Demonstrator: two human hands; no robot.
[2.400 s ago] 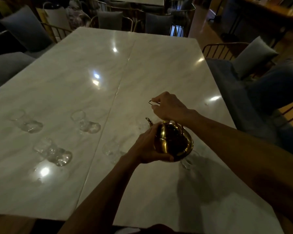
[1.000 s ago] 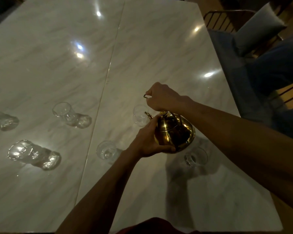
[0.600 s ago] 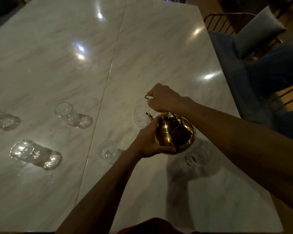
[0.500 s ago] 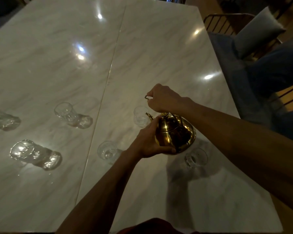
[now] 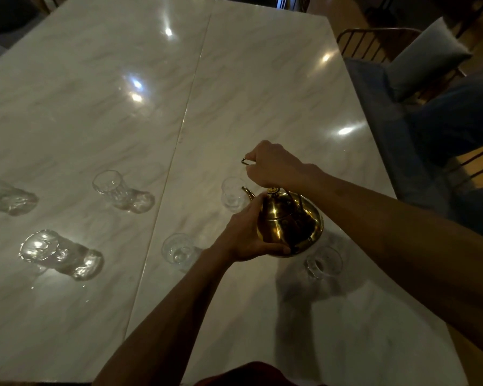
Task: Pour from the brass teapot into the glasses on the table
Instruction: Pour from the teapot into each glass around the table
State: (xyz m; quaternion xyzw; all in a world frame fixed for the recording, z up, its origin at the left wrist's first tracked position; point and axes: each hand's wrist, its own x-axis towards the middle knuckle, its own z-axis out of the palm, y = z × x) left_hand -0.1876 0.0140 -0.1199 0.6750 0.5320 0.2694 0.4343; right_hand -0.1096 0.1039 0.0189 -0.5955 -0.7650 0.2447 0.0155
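Six clear glasses stand on a pale marble bench, whose two slabs meet along a seam running away from the viewer; a cushioned chair sits beyond its right edge. Both forearms reach in from the near side. The brass teapot is held off the bench surface near the centre, tipped toward the far-left, its spout over the rim of the target glass. The right hand is closed around the looped handle, raised above the lid; the left hand is cupped against the pot's belly, fingers curled beneath its base. Two further glasses lie close by: the near-left glass, just beside the left wrist, and the near-right glass, partly under the pot's shadow. Three more stand well apart on the left slab. Whether liquid is flowing cannot be told in this dim light. Probable hazards: the narrow mouth of the target glass leaves little margin, so too steep a tilt could send the stream past the rim; the left wrist could knock the near-left glass as the pot swings to its next target; a hot belly may force the supporting palm away.
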